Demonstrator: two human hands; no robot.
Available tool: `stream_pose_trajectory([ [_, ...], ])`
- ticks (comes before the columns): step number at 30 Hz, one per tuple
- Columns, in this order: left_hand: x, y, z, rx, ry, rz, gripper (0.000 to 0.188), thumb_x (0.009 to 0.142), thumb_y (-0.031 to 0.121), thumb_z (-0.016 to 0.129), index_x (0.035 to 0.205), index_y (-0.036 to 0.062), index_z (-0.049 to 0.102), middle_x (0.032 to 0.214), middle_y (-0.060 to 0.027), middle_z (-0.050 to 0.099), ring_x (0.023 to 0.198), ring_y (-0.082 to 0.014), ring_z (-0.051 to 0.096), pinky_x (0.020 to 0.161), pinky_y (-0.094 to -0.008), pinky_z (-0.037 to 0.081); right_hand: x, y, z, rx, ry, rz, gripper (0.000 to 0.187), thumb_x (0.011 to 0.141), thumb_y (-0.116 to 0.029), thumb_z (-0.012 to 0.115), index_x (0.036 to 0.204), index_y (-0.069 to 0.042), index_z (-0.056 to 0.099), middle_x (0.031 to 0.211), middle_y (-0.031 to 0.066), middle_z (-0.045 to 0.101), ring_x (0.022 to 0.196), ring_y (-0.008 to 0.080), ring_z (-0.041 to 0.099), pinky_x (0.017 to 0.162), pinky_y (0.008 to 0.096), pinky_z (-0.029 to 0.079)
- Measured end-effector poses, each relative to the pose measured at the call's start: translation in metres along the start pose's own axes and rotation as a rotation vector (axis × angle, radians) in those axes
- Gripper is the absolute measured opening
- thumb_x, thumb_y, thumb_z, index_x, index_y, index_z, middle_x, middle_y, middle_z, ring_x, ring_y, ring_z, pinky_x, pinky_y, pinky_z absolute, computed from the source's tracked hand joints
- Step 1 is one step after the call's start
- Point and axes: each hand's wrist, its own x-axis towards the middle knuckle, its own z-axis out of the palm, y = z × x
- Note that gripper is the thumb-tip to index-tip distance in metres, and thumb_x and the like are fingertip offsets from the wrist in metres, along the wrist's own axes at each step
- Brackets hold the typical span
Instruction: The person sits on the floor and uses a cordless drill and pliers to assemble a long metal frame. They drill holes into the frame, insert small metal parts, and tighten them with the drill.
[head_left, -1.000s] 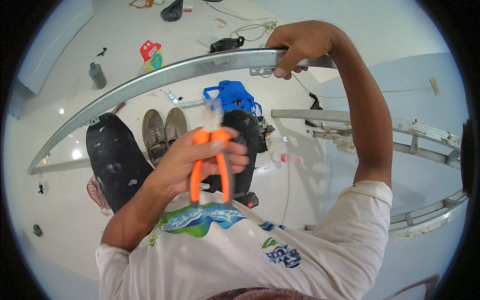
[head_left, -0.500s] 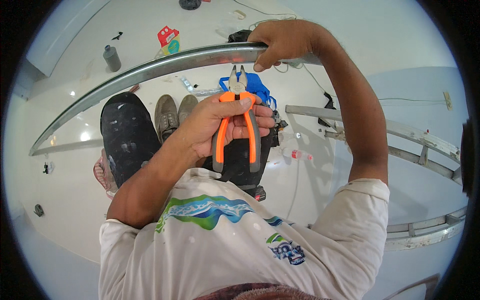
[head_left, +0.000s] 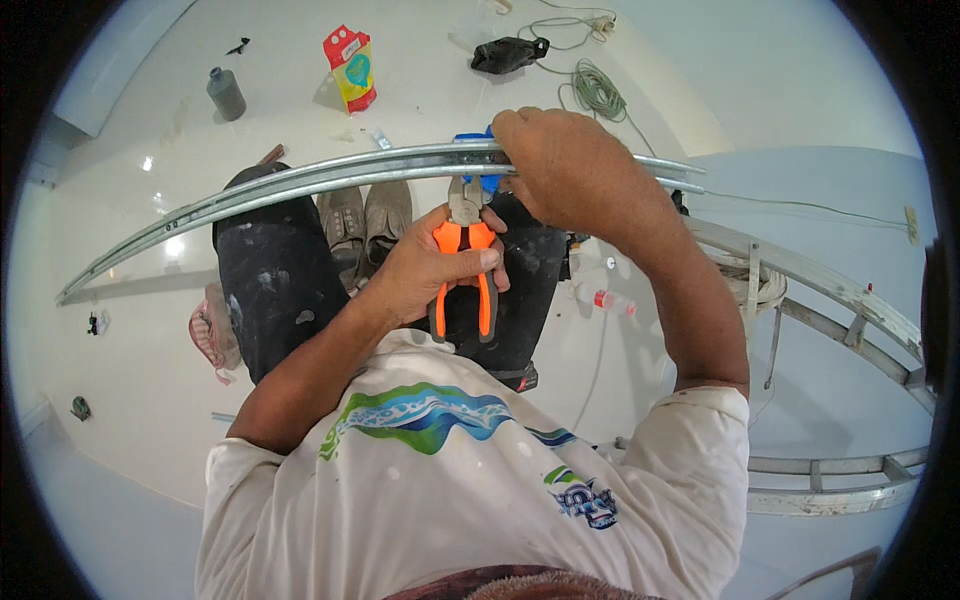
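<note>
A long metal channel (head_left: pixel 300 178) with a hollow open side runs across in front of me, over my knees. My right hand (head_left: pixel 580 165) is wrapped round it right of the middle; its fingertips are partly hidden. My left hand (head_left: pixel 420 268) is closed on combination pliers (head_left: pixel 464 237) with orange and grey handles, the thumb lying across the handles. The pliers point away from me, and their jaws meet the near edge of the channel just left of my right hand. Whether the jaws bite on the metal I cannot tell.
Grey shoes (head_left: pixel 388 222) show between my knees, with blue cloth (head_left: pixel 476 184) beyond the pliers. A ladder (head_left: pixel 800 268) lies to the right near a plastic bottle (head_left: pixel 612 301). Farther off are a grey bottle (head_left: pixel 226 94), red-yellow pouch (head_left: pixel 350 75), black bag (head_left: pixel 506 55) and coiled cable (head_left: pixel 598 90).
The channel has turned to show its hollow side and come nearer, with my right hand on it. The pliers' handles have closed together, and their jaws now meet the channel's edge.
</note>
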Motion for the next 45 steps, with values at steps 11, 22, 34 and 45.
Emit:
stream_pose_trajectory([
  [11, 0.003, -0.024, -0.003, -0.126, 0.062, -0.059, 0.028, 0.103, 0.007, 0.069, 0.128, 0.0040, 0.057, 0.099, -0.0096, 0.067, 0.091, -0.0227, 0.074, 0.085, -0.0457, 0.067, -0.013, 0.000, 0.031, 0.136, 0.008, 0.022, 0.033, 0.084, -0.012, 0.083, 0.104, -0.003, 0.059, 0.099, 0.0164, 0.068, 0.096, 0.0385, 0.069, 0.081, 0.0509, 0.055],
  [22, -0.002, -0.016, 0.010, -0.278, 0.158, -0.202, 0.035, 0.109, 0.010, 0.062, 0.142, 0.0059, 0.049, 0.108, -0.0154, 0.072, 0.100, -0.0268, 0.076, 0.087, -0.0428, 0.067, -0.020, -0.009, 0.046, 0.165, 0.163, -0.010, 0.031, 0.082, -0.020, 0.083, 0.098, -0.005, 0.061, 0.091, 0.0126, 0.067, 0.091, 0.0308, 0.067, 0.080, 0.0440, 0.049],
  [34, -0.006, -0.035, 0.000, -0.263, 0.176, -0.091, 0.032, 0.102, 0.004, 0.066, 0.131, 0.0076, 0.055, 0.083, -0.0093, 0.062, 0.078, -0.0246, 0.069, 0.072, -0.0458, 0.061, -0.037, -0.020, 0.044, 0.176, 0.547, 0.006, 0.051, 0.082, -0.007, 0.083, 0.129, -0.001, 0.064, 0.113, 0.0158, 0.073, 0.107, 0.0344, 0.070, 0.103, 0.0487, 0.051],
  [45, -0.004, -0.035, -0.003, -0.278, 0.137, -0.085, 0.029, 0.098, 0.000, 0.065, 0.126, 0.0050, 0.057, 0.081, -0.0089, 0.059, 0.076, -0.0241, 0.068, 0.072, -0.0476, 0.059, -0.264, -0.044, 0.413, 0.882, -0.516, 1.122, 0.052, 0.097, -0.027, 0.071, 0.138, 0.003, 0.062, 0.135, 0.0304, 0.066, 0.128, 0.0443, 0.064, 0.109, 0.0492, 0.049],
])
